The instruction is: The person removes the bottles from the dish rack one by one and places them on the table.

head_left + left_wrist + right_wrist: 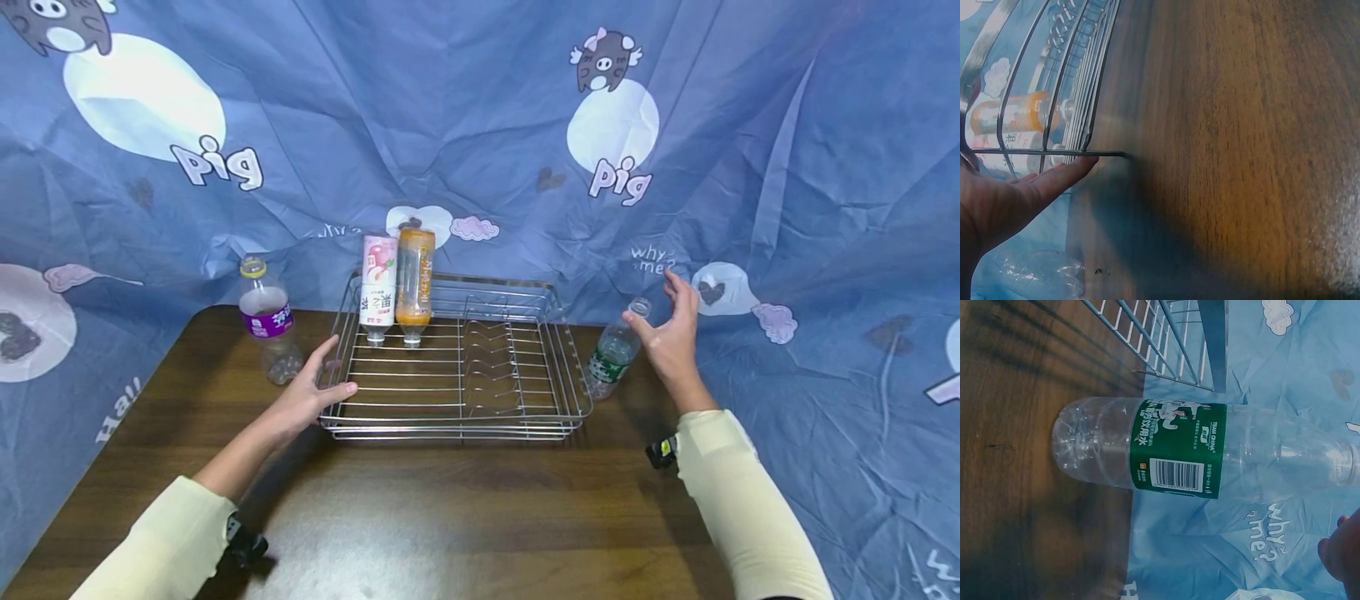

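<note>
My left hand [302, 402] lies against the left end of a metal wire dish rack [459, 429], fingers straight and thumb stretched out over its edge. In the left wrist view, a fingertip meets the rack's lower wire. To the right of the rack stands a clear plastic bottle [612, 357] with a green label. My right hand [671, 337] is spread beside that bottle's neck, thumb near the top and fingers raised. In the right wrist view, a gap shows between a finger [1342, 553] and the bottle [1179, 450].
Two bottles, one with a pink and white label [378, 287] and one orange [416, 283], sit neck down in the rack's back left part. A purple-labelled bottle [267, 321] with a yellow cap stands left of the rack. Blue printed cloth [480, 125] hangs behind the wooden table [450, 517].
</note>
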### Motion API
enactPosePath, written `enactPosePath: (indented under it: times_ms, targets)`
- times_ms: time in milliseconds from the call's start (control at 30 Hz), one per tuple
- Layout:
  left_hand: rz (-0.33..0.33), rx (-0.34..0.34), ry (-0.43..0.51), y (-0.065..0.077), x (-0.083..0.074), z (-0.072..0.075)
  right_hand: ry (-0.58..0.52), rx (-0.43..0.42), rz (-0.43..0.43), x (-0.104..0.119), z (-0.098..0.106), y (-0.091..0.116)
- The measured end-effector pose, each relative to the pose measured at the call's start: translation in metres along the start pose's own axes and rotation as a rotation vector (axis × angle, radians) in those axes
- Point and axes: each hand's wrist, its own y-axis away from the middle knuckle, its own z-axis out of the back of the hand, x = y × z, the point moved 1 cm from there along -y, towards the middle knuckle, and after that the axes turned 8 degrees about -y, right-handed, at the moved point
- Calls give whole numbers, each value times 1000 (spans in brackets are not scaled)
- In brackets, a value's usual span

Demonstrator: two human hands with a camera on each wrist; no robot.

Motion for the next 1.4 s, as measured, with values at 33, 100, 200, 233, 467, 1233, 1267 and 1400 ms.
enactPosePath:
  times_ms: [33,100,200,233,467,1233,1267,1400]
  targets:
    - [-2,0,2,0,0,0,-2,3,4,1,0,-1]
    - [-2,3,4,-1,0,1,-8,10,7,2,-1,-2]
    - [-1,12,-4,-1,1,0,6,23,7,4,-1,-2]
    - [-1,13,-2,-1,1,0,13,27,9,5,-1,-2]
    - [-1,6,-9,5,6,-3,50,57,49,6,-5,1]
    - [-15,14,-24,2,1,-1,135,203,215,17,-23,-13]
    - [-14,14,-23,2,2,-1,138,214,226,18,-24,-13]
    - [-11,12,-31,1,2,-2,141,256,252,22,-30,-13]
